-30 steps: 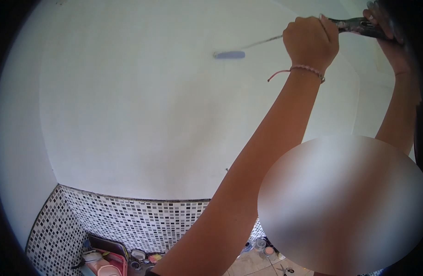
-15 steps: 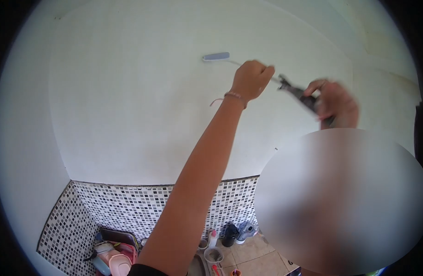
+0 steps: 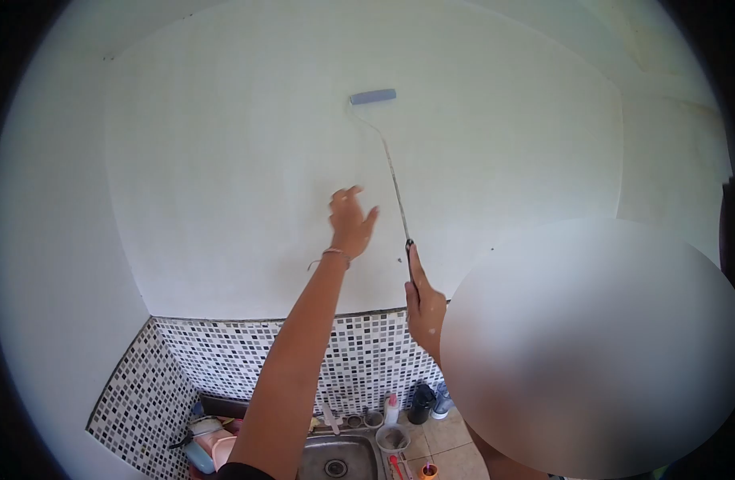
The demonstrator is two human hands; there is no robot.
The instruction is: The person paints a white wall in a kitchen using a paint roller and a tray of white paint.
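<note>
A paint roller (image 3: 373,97) with a small grey-blue sleeve sits high up against the pale wall (image 3: 223,160). Its long thin metal rod runs down to a dark handle, which my right hand (image 3: 425,310) grips with the index finger stretched along it. My left hand (image 3: 351,222) is raised in front of the wall, to the left of the rod and apart from it, fingers spread and holding nothing. A blurred oval hides most of my right forearm.
Below, black-and-white mosaic tiles (image 3: 223,348) line the lower wall above a steel sink (image 3: 359,448). On the counter stand a white bottle (image 3: 391,410), a black jug (image 3: 421,404) and a clear bowl (image 3: 393,438). Dishes (image 3: 215,444) are piled at the left.
My left hand has let go of the roller's rod and moved down and left, opening. My right hand has swung the handle down and left, so the rod now points up more steeply.
</note>
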